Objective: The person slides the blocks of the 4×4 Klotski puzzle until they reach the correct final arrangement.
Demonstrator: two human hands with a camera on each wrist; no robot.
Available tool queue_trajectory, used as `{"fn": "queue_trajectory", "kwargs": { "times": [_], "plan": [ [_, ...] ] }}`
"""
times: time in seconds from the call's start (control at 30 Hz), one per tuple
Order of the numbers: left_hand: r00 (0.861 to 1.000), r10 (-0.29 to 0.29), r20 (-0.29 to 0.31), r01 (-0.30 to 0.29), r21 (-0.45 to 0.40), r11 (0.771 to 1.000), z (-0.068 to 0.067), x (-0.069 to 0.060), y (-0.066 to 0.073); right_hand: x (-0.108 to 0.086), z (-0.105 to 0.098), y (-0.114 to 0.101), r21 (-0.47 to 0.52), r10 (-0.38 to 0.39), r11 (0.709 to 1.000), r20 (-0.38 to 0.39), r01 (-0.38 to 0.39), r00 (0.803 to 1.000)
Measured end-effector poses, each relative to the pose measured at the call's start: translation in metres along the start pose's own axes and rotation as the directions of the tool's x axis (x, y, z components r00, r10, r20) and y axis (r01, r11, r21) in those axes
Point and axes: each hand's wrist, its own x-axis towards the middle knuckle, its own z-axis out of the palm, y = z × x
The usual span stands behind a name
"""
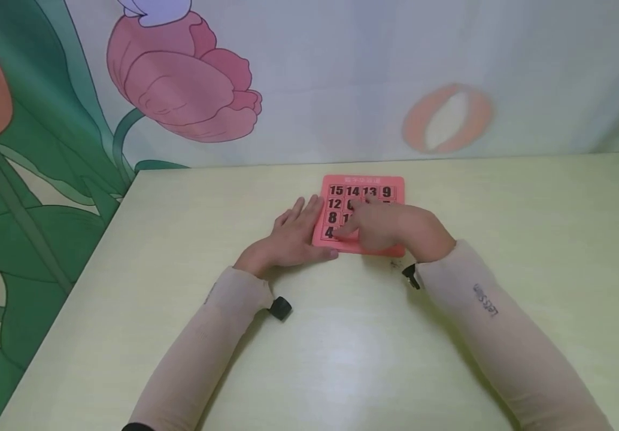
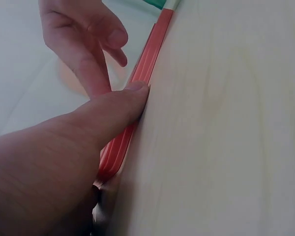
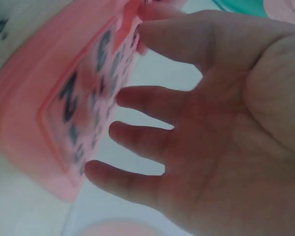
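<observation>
A pink number slide puzzle [image 1: 400, 185] lies flat on the table, its black-numbered tiles facing up. In the head view, 15, 14, 13 and 9 run along its far row. My left hand [image 1: 293, 239] braces the near left corner, fingers stretched along the left side. Its thumb [image 2: 123, 101] presses against the puzzle's near side edge in the left wrist view. Over the lower tiles hovers my right hand [image 1: 385, 226], covering several of them. Its thumb reaches the tiles near the 4, and in the right wrist view its other fingers [image 3: 142, 98] are spread apart.
The pale wooden table [image 1: 342, 359] reaches toward me and to both sides. Behind it hangs a white cloth [image 1: 331, 78] printed with flowers and green leaves. A small dark device [image 1: 281, 308] sits under the left wrist, another [image 1: 410, 276] under the right.
</observation>
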Motion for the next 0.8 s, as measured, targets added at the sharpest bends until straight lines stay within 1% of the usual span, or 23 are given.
{"fn": "queue_trajectory", "kwargs": {
  "times": [0.07,0.13,0.2,0.3,0.47,0.63,0.8],
  "plan": [
    [1.0,0.0,-0.003,0.0,0.0,1.0,0.001,-0.001,-0.001,0.002,-0.002,0.002,-0.001,0.017,1.0,-0.023,-0.017,1.0],
    [1.0,0.003,-0.005,-0.003,-0.005,1.0,0.001,-0.002,-0.001,0.003,-0.003,0.007,0.007,0.052,0.999,-0.046,-0.052,0.998],
    [1.0,0.007,-0.007,-0.007,-0.014,1.0,0.001,-0.002,-0.001,0.003,-0.003,0.011,0.033,0.106,0.994,-0.062,-0.105,0.992],
    [1.0,0.012,-0.009,-0.012,-0.028,1.0,0.001,-0.003,0.001,0.004,-0.001,0.015,0.04,0.152,0.988,-0.087,-0.149,0.985],
    [1.0,0.01,-0.007,-0.01,-0.025,1.0,0.0,-0.002,0.002,0.004,0.0,0.014,-0.022,0.171,0.984,-0.157,-0.177,0.973],
    [1.0,0.0,-0.006,0.0,-0.025,1.0,0.0,-0.003,0.002,0.007,0.005,0.011,-0.074,0.205,0.971,-0.22,-0.226,0.954],
    [1.0,-0.021,-0.011,0.021,-0.02,1.0,0.0,-0.003,0.003,0.016,0.013,0.007,-0.067,0.241,0.961,-0.264,-0.267,0.934]
  ]
}}
